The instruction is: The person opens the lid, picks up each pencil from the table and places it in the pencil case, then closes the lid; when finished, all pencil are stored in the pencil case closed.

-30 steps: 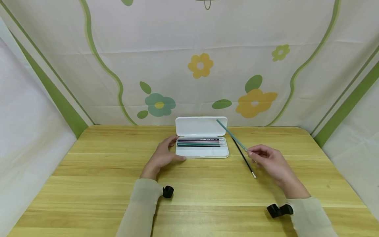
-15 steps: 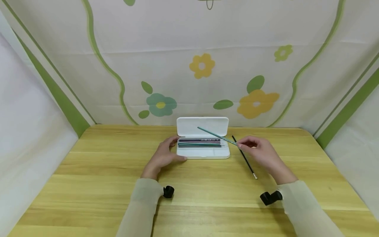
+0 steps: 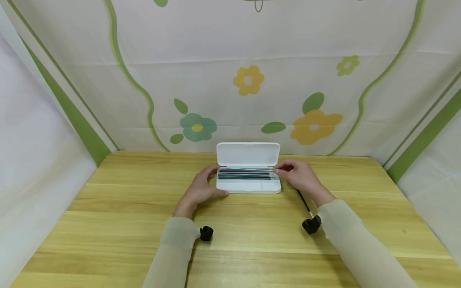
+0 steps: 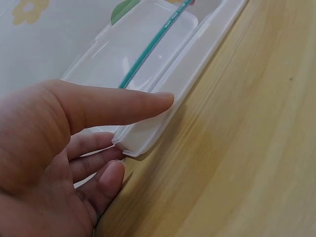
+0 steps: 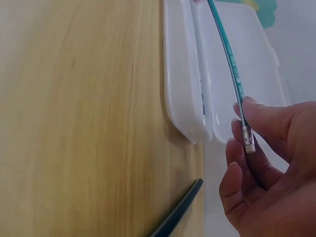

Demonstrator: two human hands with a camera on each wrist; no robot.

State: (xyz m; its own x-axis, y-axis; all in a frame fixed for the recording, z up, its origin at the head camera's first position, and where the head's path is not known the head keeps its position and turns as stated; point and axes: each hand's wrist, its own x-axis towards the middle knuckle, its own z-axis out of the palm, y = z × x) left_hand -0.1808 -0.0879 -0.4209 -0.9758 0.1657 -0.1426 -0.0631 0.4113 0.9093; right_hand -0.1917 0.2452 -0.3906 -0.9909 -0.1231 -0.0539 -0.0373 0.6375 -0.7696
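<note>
A white pencil case lies with its lid raised, several pencils side by side in its rear part. My left hand grips the case's left end, thumb along the front edge and fingers round the far side. Between thumb and fingertips, my right hand pinches a green pencil near its white eraser. In both wrist views that pencil slants over the case. A black pencil rests on the table right of the case, its far part hidden beneath my right hand.
The wooden table ends at the back against a flower-patterned cloth. Cloth walls rise at left and right. Black camera mounts sit at both wrists, the right one close to the black pencil's eraser end.
My right hand has moved left and away from me, bringing the green pencil from right of the case to over it, more level now. My left hand has stayed on the case.
</note>
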